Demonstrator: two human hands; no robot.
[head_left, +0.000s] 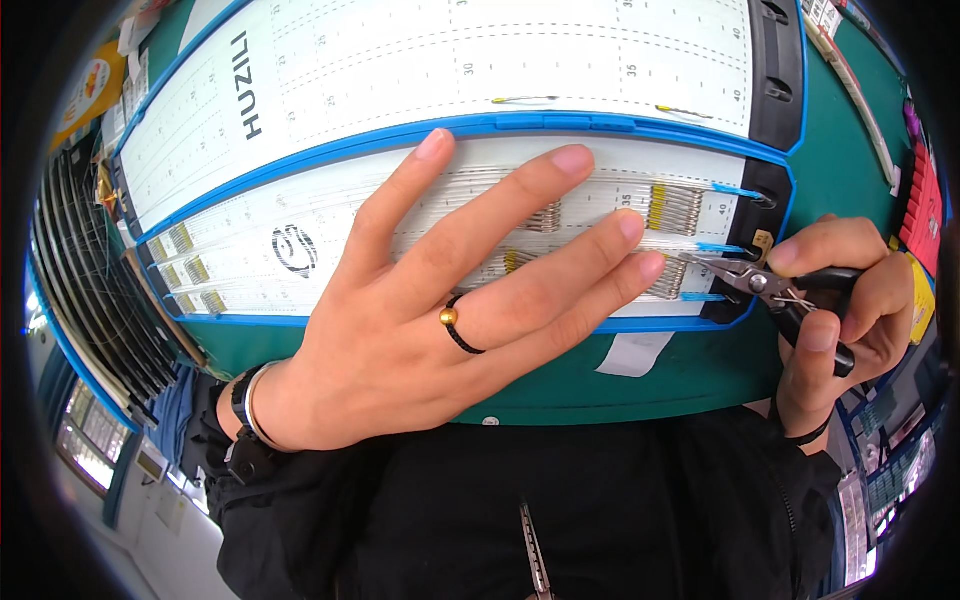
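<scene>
My left hand (pixel 430 290) lies with its fingers spread over the lower half of an opened blue-edged fishing rig box (pixel 270 322), across thin clear lines stretched along its white board. In my right hand (pixel 870 300) is a small pair of black-handled pliers (pixel 758 283). The jaws reach to the box's right end, beside blue cord loops (pixel 735 190). Near that end sit rows of silver wire pieces with yellow bands (pixel 678 210), which look like fishing hooks; my left fingers partly hide them. Smaller yellow-banded rows (pixel 197 268) lie at the left end.
The box's lid (pixel 370 90) lies open on the far side, with two small yellow-tipped pieces on it. A white paper slip (pixel 635 353) rests on the green tabletop (pixel 560 395). Black layered panels (pixel 90 270) stand at left, a red ridged thing (pixel 925 200) at right.
</scene>
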